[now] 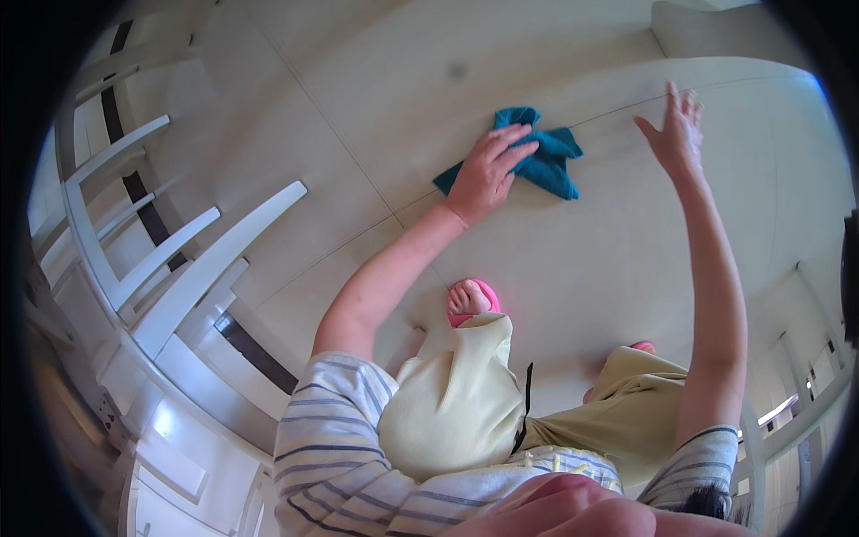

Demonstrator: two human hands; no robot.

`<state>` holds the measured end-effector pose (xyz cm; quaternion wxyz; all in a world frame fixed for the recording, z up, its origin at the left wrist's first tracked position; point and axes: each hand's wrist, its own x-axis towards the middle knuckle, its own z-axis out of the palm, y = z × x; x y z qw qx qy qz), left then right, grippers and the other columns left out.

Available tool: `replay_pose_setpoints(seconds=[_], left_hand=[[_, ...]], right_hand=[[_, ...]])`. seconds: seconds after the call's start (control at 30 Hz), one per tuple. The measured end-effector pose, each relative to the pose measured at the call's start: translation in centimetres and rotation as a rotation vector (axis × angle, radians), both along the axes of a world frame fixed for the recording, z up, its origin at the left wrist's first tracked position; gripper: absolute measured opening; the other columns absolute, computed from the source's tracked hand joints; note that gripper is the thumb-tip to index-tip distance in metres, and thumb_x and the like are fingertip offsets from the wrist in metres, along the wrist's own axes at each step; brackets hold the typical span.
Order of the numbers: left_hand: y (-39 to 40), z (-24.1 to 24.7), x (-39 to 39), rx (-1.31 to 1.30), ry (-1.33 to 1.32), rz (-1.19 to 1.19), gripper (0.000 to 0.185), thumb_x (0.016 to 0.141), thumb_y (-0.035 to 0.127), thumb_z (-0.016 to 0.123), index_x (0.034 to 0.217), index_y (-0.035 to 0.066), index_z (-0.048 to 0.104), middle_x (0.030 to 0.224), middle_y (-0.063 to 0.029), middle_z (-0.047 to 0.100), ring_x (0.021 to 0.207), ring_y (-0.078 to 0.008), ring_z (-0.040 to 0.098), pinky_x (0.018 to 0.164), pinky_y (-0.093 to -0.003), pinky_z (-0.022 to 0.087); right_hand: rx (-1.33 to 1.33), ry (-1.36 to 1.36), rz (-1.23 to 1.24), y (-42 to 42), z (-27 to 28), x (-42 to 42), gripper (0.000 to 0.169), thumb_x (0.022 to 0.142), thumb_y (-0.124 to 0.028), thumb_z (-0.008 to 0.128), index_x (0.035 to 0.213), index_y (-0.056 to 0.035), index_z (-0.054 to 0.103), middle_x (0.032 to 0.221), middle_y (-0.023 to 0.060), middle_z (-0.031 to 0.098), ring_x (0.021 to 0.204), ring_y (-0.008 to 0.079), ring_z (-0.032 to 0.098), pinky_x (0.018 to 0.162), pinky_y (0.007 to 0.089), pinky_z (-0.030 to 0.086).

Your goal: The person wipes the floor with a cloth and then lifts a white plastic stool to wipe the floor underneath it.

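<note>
A teal cloth [547, 164] lies bunched on the pale tiled floor, with its corners spread out. On top of it sits my left hand [484, 168], palm down, the fingers over the folds. The palm hides part of the cloth. My right hand [676, 127] is stretched forward on the right, apart from the cloth. Its fingers are spread with nothing in them. I cannot tell whether it touches the floor.
White wooden furniture with slanted legs [221, 268] stands at the left. Pale rails [805, 416] rise at the right edge. A beige curved piece [731, 33] is at the upper right. My foot in a pink slipper [473, 301] is on the floor [376, 107] below the cloth.
</note>
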<state>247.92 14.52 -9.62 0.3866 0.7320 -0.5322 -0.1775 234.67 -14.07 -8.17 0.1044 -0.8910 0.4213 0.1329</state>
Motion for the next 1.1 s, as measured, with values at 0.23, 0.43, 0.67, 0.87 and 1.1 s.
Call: replay_pose_setpoints(seconds=[0.23, 0.43, 0.67, 0.87, 1.1], left_hand=[[-15.5, 0.3, 6.7, -0.228, -0.277, 0.338, 0.049, 0.075, 0.001, 0.054, 0.123, 0.007, 0.053, 0.134, -0.0168, 0.043, 0.120, -0.0376, 0.042, 0.104, -0.0444, 0.035], [-20.7, -6.5, 8.9, 0.173, -0.544, 0.381, 0.071, 0.088, 0.032, 0.050, 0.142, -0.007, 0.023, 0.147, -0.0327, 0.017, 0.135, -0.0485, 0.022, 0.108, -0.0549, 0.021], [-30.8, -8.9, 20.5, 0.339, -0.484, 0.718, 0.083, 0.086, 0.040, 0.047, 0.145, -0.005, 0.010, 0.150, -0.0319, 0.007, 0.139, -0.0453, 0.013, 0.113, -0.0496, 0.014], [-38.9, -8.6, 22.5, 0.286, -0.616, 0.528, 0.052, 0.084, 0.030, 0.056, 0.129, 0.005, 0.050, 0.141, -0.0244, 0.037, 0.131, -0.0378, 0.035, 0.108, -0.0441, 0.031], [-36.3, -7.9, 14.1, -0.068, -0.389, -0.212, 0.037, 0.084, 0.016, 0.055, 0.118, 0.003, 0.056, 0.134, -0.0270, 0.043, 0.123, -0.0403, 0.043, 0.104, -0.0430, 0.036]], right_hand=[[0.051, 0.166, -0.253, -4.1, -1.5, -7.2, 0.104, 0.071, -0.027, 0.081, 0.149, -0.0112, 0.014, 0.148, 0.0311, 0.018, 0.134, 0.0504, 0.025, 0.103, 0.0493, 0.040], [0.028, 0.145, -0.239, -3.9, -0.7, -7.1, 0.104, 0.068, -0.026, 0.082, 0.148, -0.0108, 0.018, 0.146, 0.0315, 0.024, 0.131, 0.0502, 0.030, 0.095, 0.0481, 0.047], [0.018, 0.180, -0.228, -3.6, -0.9, -6.5, 0.104, 0.066, -0.025, 0.082, 0.148, -0.0093, 0.019, 0.144, 0.0326, 0.026, 0.129, 0.0506, 0.035, 0.088, 0.0473, 0.051], [0.047, 0.160, -0.245, -3.6, -0.7, -6.9, 0.098, 0.071, -0.025, 0.080, 0.147, -0.0054, 0.021, 0.144, 0.0347, 0.024, 0.129, 0.0526, 0.032, 0.088, 0.0600, 0.048], [0.057, 0.188, -0.259, -3.7, -1.3, -8.1, 0.099, 0.070, -0.025, 0.081, 0.146, -0.0055, 0.022, 0.144, 0.0345, 0.024, 0.129, 0.0530, 0.032, 0.088, 0.0598, 0.048]])
